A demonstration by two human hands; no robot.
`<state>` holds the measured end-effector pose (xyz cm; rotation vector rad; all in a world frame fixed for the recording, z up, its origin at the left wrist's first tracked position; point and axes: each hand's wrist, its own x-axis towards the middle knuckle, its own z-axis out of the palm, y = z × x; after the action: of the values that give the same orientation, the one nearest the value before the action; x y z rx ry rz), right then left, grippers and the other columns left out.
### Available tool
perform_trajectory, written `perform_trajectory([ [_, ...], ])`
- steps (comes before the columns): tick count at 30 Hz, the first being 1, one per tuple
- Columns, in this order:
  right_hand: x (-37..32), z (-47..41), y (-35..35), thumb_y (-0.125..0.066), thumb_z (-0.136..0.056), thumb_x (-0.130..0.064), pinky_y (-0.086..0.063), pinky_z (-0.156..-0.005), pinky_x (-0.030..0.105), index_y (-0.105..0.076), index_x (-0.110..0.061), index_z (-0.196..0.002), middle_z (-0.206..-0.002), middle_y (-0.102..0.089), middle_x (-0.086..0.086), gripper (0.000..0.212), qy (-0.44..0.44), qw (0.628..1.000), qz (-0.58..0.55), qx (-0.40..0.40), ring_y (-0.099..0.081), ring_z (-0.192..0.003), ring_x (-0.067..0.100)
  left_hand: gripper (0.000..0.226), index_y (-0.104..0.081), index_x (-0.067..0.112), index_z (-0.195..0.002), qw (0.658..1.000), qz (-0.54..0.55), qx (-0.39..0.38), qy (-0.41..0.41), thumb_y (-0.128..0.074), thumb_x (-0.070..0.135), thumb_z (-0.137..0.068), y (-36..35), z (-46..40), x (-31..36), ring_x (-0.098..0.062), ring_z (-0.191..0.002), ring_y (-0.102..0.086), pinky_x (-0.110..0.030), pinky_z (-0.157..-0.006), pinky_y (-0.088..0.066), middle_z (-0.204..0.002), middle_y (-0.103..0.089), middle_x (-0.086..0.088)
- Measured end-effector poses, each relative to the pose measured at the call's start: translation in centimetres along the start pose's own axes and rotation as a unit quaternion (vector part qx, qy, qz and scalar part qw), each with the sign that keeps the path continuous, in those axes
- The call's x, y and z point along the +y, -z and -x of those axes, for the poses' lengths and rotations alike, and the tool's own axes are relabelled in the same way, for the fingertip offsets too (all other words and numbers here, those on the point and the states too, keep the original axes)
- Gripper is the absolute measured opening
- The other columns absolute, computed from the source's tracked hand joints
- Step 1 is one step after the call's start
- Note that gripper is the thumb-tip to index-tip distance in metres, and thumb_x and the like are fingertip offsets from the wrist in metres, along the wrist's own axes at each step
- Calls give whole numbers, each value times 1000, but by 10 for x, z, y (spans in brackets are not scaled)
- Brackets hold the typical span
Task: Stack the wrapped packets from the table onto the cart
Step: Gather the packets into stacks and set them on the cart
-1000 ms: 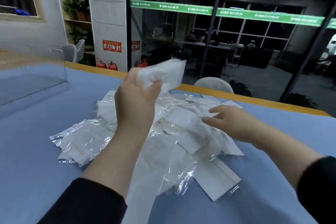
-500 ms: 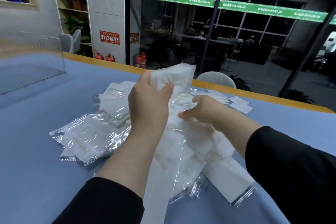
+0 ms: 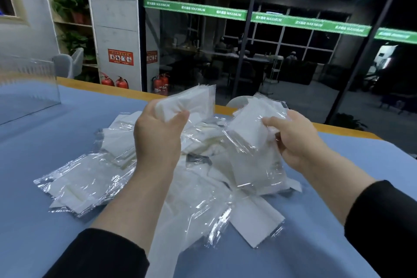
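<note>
A loose pile of white packets in clear wrap (image 3: pixel 94 183) covers the middle of the blue table (image 3: pixel 33 221). My left hand (image 3: pixel 158 140) is raised above the pile and grips a small bundle of white packets (image 3: pixel 191 104). To its right, my right hand (image 3: pixel 295 142) holds another wrapped packet (image 3: pixel 252 126) lifted off the pile, thumb on its near face. No cart is in view.
A clear plastic box (image 3: pixel 29 88) stands on the table at the far left. The table's wooden far edge (image 3: pixel 345 130) runs behind the pile, with a white chair back (image 3: pixel 237 101) just beyond it. Glass walls and a dark room lie further back.
My right hand reached into the pile, took a packet and has lifted it up to the right. My left hand stayed raised with its bundle.
</note>
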<state>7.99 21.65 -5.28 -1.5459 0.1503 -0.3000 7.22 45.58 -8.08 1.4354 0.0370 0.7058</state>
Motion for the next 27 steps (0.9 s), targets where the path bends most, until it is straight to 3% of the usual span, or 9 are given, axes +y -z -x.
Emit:
perform_trajectory([
  [3, -13, 11, 30, -72, -88, -3, -45, -45, 23, -53, -17, -95, -78, -59, -2, 25, 30, 997, -35, 55, -57, -46, 6, 20, -66, 19, -89, 1000, 3, -14, 13, -82, 26, -81, -4, 6, 2, -21, -73, -59, -53, -79, -57, -77, -62, 0],
  [6, -23, 21, 69, -69, -91, -2, -44, -47, 23, -52, -14, -130, -79, -57, -9, 43, 63, 993, -46, 88, -52, -45, 3, 24, -65, 18, -88, 998, 5, -47, 34, -84, 29, -77, -11, 16, 6, -29, -74, -63, -49, -72, -58, -84, -64, -12],
  [9, -28, 34, 106, -68, -92, -4, -45, -51, 24, -49, -16, -132, -85, -55, -7, 46, 72, 991, -40, 101, -53, -52, 6, 27, -61, 25, -71, 990, 30, -101, 91, -83, 15, -82, -24, 30, 10, -29, -67, -68, -39, -55, -60, -77, -63, -8],
  [14, -23, 50, 170, -79, -82, -16, -42, -54, 31, -45, -34, -132, -76, -39, -1, 63, 103, 989, 30, 104, -43, -62, 18, 21, -61, 22, -81, 984, 27, -169, 56, -81, 15, -85, -72, 65, 40, -5, -57, -63, -18, -47, -47, -61, -64, 14],
  [16, -18, 56, 189, -76, -86, -13, -44, -62, 34, -39, -42, -143, -76, -48, 2, 75, 134, 981, 68, 120, -51, -67, 19, 18, -65, 21, -83, 983, 51, -169, 48, -82, 14, -83, -100, 87, 48, -11, -67, -69, -25, -55, -56, -71, -70, 6],
  [19, -9, 70, 200, -70, -91, -6, -51, -65, 14, -24, -44, -153, -79, -64, -19, 86, 186, 965, 129, 133, -64, -72, 4, 26, -63, 32, -73, 982, 86, -142, 84, -81, 17, -83, -140, 128, 42, -18, -70, -66, -40, -67, -57, -65, -65, 11],
  [21, 4, 71, 204, -71, -90, -6, -56, -73, 21, -15, -50, -155, -90, -69, -8, 96, 177, 967, 146, 110, -68, -83, 15, 18, -64, 28, -81, 983, 80, -133, 96, -80, 20, -85, -157, 147, 28, -18, -72, -65, -39, -67, -57, -69, -66, 8],
  [23, 17, 67, 206, -74, -89, -10, -54, -69, 20, -9, -57, -152, -90, -69, -1, 103, 158, 967, 178, 87, -65, -74, 18, 18, -62, 25, -83, 984, 67, -137, 88, -80, 21, -85, -164, 155, 17, -18, -68, -57, -34, -63, -50, -63, -59, 17],
  [27, 29, 57, 204, -78, -86, -20, -55, -77, 33, -2, -58, -152, -99, -71, -8, 108, 137, 960, 244, 24, -65, -79, 16, 22, -60, 24, -79, 981, 42, -164, 93, -80, 18, -86, -166, 154, 6, -10, -62, -58, -38, -66, -56, -59, -58, 19],
])
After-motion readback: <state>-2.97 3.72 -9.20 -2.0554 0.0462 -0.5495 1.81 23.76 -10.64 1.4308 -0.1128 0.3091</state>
